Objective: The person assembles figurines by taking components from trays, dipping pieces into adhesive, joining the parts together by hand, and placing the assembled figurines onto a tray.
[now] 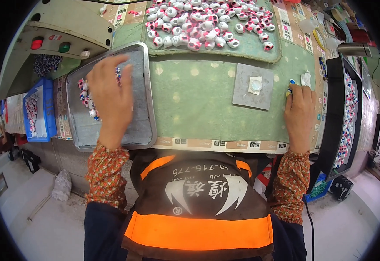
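Note:
My left hand (111, 95), slightly blurred, is over a metal tray (151, 100) lined with grey cloth. Its thumb and fingers are apart, and I see nothing gripped in them. A short row of small white, pink and blue figure pieces (85, 96) lies in the tray beside that hand. Between thumb and fingers a small blue-and-white piece (118, 75) shows, apparently lying in the tray. At the bench's right side, my right hand (301, 104) has its fingers curled on a small blue-and-yellow piece (291, 83), mostly hidden by them. Just beyond stands a small white piece (305, 78).
A heap of white-and-pink rounded pieces (198, 21) covers a green mat at the back. A grey square plate (241, 93) with a small round dish (255, 84) sits right of centre. A black bin (331, 126) stands right, a blue bin (48, 108) left, below a machine (75, 26) with buttons.

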Available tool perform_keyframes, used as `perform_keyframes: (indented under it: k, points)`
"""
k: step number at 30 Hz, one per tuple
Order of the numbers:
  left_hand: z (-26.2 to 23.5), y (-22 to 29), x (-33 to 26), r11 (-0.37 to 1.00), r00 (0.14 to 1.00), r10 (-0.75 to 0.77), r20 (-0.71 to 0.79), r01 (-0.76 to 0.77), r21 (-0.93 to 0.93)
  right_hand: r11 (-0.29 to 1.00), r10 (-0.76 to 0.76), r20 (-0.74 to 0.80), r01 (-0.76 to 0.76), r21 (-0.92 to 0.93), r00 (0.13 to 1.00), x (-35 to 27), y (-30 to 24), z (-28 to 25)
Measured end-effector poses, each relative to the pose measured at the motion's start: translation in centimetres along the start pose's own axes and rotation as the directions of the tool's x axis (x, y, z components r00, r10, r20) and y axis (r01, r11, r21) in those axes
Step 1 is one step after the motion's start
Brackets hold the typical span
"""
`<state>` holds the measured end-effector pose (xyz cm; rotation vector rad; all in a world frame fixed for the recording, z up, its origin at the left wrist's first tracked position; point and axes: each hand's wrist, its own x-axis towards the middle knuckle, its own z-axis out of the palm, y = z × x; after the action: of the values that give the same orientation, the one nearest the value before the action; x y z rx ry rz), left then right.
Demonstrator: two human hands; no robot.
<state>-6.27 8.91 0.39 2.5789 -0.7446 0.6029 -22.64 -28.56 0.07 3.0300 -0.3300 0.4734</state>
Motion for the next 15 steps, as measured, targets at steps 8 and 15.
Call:
perform_keyframes:
  k: [8,15]
  points:
    - [7.9,11.3,8.1,0.939,0.942,0.324,0.088,-0.31,-0.148,0.999,-0.032,0.088,0.033,-0.009,0.996,0.8,0.0,0.6]
    - [11.4,11.5,9.7,0.895,0.863,0.443,0.242,-0.44,-0.071,0.999,-0.033,0.041,0.032,0.034,0.999,0.8,-0.4,-0.7]
